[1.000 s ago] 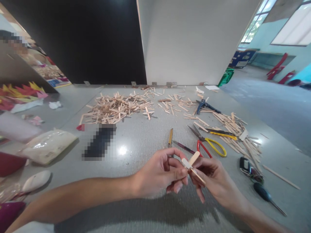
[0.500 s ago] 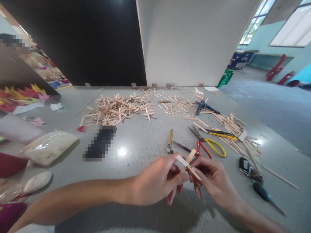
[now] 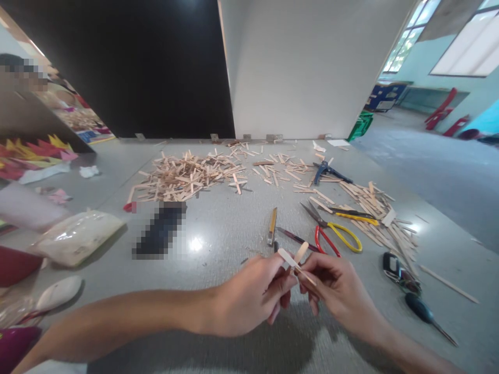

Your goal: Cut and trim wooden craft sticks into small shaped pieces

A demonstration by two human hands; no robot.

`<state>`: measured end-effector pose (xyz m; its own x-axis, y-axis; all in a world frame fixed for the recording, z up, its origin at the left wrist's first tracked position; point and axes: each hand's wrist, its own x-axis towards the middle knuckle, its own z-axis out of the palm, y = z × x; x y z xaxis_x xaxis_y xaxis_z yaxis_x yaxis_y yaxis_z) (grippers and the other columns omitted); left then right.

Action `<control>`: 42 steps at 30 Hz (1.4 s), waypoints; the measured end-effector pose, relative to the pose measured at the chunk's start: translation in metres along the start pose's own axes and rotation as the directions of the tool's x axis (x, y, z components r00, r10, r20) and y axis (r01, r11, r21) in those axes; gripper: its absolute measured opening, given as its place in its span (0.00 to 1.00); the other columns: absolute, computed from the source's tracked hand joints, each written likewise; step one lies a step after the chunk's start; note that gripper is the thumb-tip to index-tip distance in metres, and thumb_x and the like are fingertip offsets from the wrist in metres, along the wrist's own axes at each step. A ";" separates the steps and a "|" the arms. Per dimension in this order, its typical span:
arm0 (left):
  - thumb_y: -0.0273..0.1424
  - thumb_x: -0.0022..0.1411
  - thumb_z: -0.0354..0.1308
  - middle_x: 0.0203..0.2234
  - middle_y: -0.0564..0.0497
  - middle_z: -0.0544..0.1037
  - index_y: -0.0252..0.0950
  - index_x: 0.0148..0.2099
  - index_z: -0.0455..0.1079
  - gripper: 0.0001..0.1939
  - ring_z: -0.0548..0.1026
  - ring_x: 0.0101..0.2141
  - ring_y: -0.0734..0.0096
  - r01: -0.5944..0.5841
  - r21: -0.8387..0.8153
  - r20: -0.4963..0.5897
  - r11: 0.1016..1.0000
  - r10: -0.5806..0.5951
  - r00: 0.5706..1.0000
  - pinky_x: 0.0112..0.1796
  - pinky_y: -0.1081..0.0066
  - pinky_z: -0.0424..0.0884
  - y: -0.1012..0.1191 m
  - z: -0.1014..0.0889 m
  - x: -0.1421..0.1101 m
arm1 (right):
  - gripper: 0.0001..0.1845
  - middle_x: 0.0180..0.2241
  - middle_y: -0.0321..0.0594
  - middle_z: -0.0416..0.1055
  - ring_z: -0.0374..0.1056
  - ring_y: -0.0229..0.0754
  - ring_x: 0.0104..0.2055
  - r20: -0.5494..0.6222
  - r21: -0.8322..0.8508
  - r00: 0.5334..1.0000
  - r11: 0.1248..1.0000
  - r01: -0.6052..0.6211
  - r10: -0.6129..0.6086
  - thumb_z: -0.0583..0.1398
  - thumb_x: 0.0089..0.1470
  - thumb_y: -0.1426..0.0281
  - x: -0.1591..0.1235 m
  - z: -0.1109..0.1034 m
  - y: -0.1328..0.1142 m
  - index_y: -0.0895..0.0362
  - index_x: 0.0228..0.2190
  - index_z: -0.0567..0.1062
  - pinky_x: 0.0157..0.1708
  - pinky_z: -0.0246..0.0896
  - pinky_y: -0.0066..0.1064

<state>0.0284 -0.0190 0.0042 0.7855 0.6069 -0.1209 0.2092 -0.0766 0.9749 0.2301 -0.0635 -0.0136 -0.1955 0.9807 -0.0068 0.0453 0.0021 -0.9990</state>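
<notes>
My left hand [image 3: 249,298] and my right hand [image 3: 337,291] meet low in the middle of the view, just above the grey floor. Both pinch a pair of crossed wooden craft sticks [image 3: 294,258], whose rounded ends stick up between the fingertips. Fingers of both hands are curled closed around the sticks. Right behind the hands lie a yellow utility knife [image 3: 272,225] and scissors with red and yellow handles [image 3: 333,232].
A big heap of wooden sticks [image 3: 183,176] lies further back, more sticks [image 3: 384,215] to the right with blue pliers [image 3: 327,170] and yellow-handled pliers [image 3: 356,214]. A screwdriver [image 3: 427,316] and keys [image 3: 399,272] lie right. A plastic bag [image 3: 76,236] and coloured paper [image 3: 31,153] are left.
Both hands have moved slightly down and left with the sticks, and the crossed sticks now sit lower between the fingertips.
</notes>
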 end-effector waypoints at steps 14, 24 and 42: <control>0.51 0.77 0.50 0.23 0.59 0.67 0.38 0.43 0.62 0.21 0.62 0.20 0.79 -0.025 -0.198 -0.075 0.980 0.010 0.997 0.20 0.80 0.59 -0.004 0.011 0.003 | 0.11 0.30 0.37 0.80 0.79 0.39 0.32 -0.105 -0.396 0.787 0.752 0.528 -0.608 0.64 0.63 0.79 -0.004 0.009 0.005 0.54 0.30 0.80 0.32 0.76 0.25; 0.54 0.75 0.56 0.23 0.60 0.73 0.37 0.55 0.64 0.25 0.62 0.14 0.82 -0.012 -0.518 0.035 0.855 0.034 0.999 0.16 0.82 0.56 0.003 0.006 0.007 | 0.03 0.26 0.33 0.80 0.76 0.34 0.21 -0.272 -0.062 0.908 0.947 0.315 -0.319 0.70 0.61 0.70 -0.002 0.009 -0.006 0.52 0.34 0.82 0.23 0.74 0.20; 0.52 0.78 0.54 0.22 0.57 0.72 0.38 0.75 0.63 0.34 0.63 0.13 0.84 -0.038 -0.526 0.021 0.850 0.057 0.998 0.15 0.84 0.57 -0.007 0.012 0.006 | 0.18 0.21 0.35 0.68 0.59 0.33 0.19 -0.111 -0.148 0.974 0.972 0.182 -0.199 0.68 0.64 0.59 -0.001 0.002 -0.017 0.56 0.28 0.87 0.17 0.55 0.24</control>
<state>0.0386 -0.0245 -0.0056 0.8084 0.5847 -0.0687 -0.1580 0.3279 0.9314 0.2277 -0.0645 0.0032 -0.0903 0.9763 0.1969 0.1531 0.2090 -0.9659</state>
